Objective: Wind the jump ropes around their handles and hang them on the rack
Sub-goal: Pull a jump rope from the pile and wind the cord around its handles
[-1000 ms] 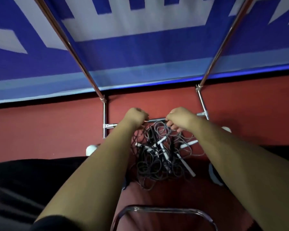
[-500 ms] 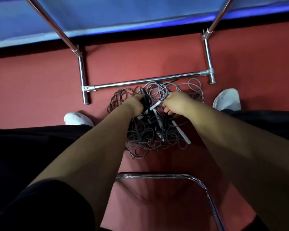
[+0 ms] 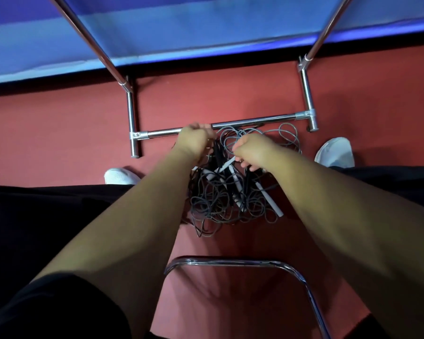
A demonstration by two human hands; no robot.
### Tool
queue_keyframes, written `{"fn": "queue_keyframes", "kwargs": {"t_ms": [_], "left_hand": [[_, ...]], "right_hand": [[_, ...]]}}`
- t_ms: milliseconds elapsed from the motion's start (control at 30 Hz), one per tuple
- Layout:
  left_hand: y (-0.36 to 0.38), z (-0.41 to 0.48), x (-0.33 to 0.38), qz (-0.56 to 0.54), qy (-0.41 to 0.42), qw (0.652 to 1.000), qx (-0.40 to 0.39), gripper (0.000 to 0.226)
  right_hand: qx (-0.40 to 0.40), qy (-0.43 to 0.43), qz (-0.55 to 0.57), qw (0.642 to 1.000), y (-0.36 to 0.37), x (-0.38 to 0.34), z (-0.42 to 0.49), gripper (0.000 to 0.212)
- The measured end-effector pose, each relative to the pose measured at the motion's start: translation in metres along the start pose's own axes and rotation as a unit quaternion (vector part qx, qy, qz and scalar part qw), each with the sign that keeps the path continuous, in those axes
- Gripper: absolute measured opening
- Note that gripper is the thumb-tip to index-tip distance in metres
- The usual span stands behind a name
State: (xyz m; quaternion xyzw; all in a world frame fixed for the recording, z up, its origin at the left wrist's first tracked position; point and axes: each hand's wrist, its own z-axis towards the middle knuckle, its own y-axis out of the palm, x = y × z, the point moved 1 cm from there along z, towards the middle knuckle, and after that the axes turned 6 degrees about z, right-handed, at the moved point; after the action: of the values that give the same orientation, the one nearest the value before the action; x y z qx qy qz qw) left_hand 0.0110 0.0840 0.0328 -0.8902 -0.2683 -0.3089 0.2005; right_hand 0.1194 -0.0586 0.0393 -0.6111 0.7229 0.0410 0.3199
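A tangled heap of grey jump ropes point(image 3: 218, 204) with white and black handles lies on the red floor between my feet. A white handle point(image 3: 271, 200) sticks out at its right. My left hand point(image 3: 194, 140) is closed over the top left of the heap, gripping black handles and cord. My right hand point(image 3: 251, 149) is closed beside it, pinching the end of a white handle point(image 3: 227, 165). The chrome rack point(image 3: 255, 119) stands just beyond the heap, its low crossbar right behind my left hand.
Two slanted chrome rack poles point(image 3: 93, 40) rise toward me on left and right. A blue wall point(image 3: 206, 28) is behind. My white shoes point(image 3: 120, 176) flank the heap. A curved chrome chair frame point(image 3: 233, 261) sits below.
The view has swung down from the wall to the floor. Both hands have dropped from the crossbar into the rope heap, and the left hand has since shifted up toward the bar.
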Motion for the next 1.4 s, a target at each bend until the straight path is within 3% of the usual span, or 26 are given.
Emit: {"fn": "queue_keyframes", "kwargs": {"t_ms": [67,200,267,400,533,633,767,833,967,1200,1300,1400], "left_hand": [[-0.006,-0.015,0.021,-0.003,0.028,0.999,-0.022,0.019],[-0.015,-0.049,0.061,-0.01,0.086,0.994,-0.067,0.02],[-0.017,-0.071,0.08,-0.013,0.119,0.99,-0.079,0.022],[-0.021,-0.123,0.119,-0.024,0.181,0.98,-0.083,0.023],[-0.027,-0.176,0.161,-0.037,0.234,0.966,-0.098,0.022],[-0.037,-0.217,0.193,-0.027,0.278,0.957,-0.085,0.022],[-0.053,-0.266,0.225,0.012,0.333,0.941,-0.059,0.021],[-0.063,-0.284,0.238,-0.002,0.349,0.936,-0.05,0.018],[-0.082,-0.309,0.254,-0.015,0.383,0.923,-0.03,0.018],[-0.095,-0.306,0.252,-0.054,0.386,0.921,-0.015,0.023],[-0.092,-0.286,0.23,-0.061,0.341,0.938,-0.016,0.025],[-0.09,-0.262,0.207,-0.017,0.254,0.967,0.003,0.028]], "right_hand": [[0.006,-0.035,0.003,0.999,-0.001,-0.011,-0.007,0.035],[0.019,-0.098,-0.004,0.995,-0.008,-0.034,-0.033,0.095],[0.03,-0.135,0.013,0.99,-0.016,-0.044,-0.049,0.102],[0.042,-0.186,0.05,0.98,-0.029,-0.06,-0.079,0.091],[0.074,-0.25,0.042,0.964,-0.043,-0.086,-0.125,0.05],[0.088,-0.276,0.023,0.957,-0.049,-0.107,-0.158,0.046],[0.103,-0.292,-0.019,0.95,-0.066,-0.124,-0.2,0.011],[0.118,-0.309,-0.036,0.943,-0.075,-0.129,-0.223,0.004],[0.156,-0.331,-0.072,0.928,-0.089,-0.139,-0.262,0.012],[0.182,-0.358,0.0,0.916,-0.086,-0.133,-0.282,0.015],[0.206,-0.327,0.036,0.922,-0.082,-0.131,-0.271,0.021],[0.167,-0.297,0.148,0.928,-0.083,-0.137,-0.263,0.023]]}}
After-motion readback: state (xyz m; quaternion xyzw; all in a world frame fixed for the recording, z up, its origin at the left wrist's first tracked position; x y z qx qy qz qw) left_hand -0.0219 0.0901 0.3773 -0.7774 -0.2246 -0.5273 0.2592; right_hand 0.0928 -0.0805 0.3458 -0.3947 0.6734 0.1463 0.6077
